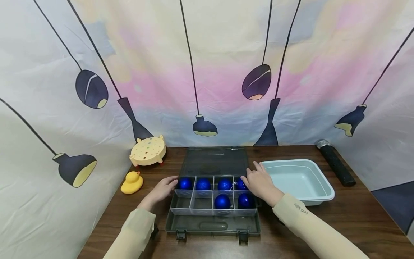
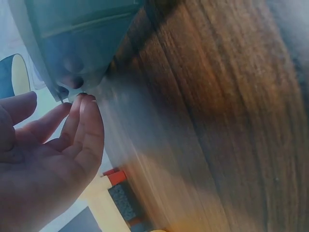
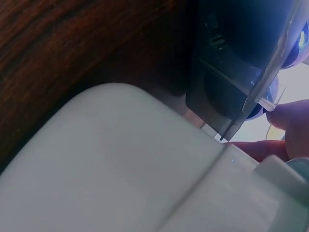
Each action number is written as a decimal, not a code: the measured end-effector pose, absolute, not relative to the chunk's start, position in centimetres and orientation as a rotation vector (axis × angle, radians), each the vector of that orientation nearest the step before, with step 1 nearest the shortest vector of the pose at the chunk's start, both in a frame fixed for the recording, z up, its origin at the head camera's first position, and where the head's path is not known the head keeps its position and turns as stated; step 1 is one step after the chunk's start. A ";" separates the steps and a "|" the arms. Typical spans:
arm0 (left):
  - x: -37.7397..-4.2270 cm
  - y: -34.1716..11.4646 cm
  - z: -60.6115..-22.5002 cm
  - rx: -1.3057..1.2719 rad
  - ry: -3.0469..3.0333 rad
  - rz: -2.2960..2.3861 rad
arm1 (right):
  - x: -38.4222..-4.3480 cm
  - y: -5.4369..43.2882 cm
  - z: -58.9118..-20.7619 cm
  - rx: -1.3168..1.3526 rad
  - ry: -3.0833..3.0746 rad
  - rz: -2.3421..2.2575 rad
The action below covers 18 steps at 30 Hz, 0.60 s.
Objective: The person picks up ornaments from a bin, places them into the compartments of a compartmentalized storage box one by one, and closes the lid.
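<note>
An open dark translucent compartment box (image 1: 211,225) lies with its lid (image 1: 213,162) folded back. Clear dividers split it into cells. Blue ball ornaments fill the back row, including a glittery ball (image 1: 203,184), and two more, one being a shiny ball (image 1: 222,201), sit front right. My left hand (image 1: 161,190) reaches to the box's back left corner, fingertips right at its wall; in the left wrist view those fingers (image 2: 89,121) are extended. At the back right corner my right hand (image 1: 260,182) has its thumb by the rim beside the end ball (image 1: 240,184), fingers stretched out.
A pale blue basin (image 1: 299,176) stands close beside my right hand. Behind it on the right lies a black microphone (image 1: 336,163). On the left are a yellow rubber duck (image 1: 132,182) and a round cream toy stand (image 1: 148,151) with red feet. A patterned cloth hangs behind the wooden table.
</note>
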<state>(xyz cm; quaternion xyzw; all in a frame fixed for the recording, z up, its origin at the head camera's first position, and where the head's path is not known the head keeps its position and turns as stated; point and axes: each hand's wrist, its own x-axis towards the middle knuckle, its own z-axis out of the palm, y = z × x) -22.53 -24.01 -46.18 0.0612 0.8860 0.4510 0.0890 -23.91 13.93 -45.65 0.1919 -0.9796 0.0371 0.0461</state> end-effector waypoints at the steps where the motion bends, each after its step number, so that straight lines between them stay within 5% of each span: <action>1: -22.6 -24.0 -46.2 0.188 2.635 1.339 | -24.0 13.9 -45.7 0.587 -2.989 0.119; 18: -23.7 -23.7 -45.6 0.176 2.445 1.399 | -24.0 14.7 -46.2 0.669 -2.828 0.193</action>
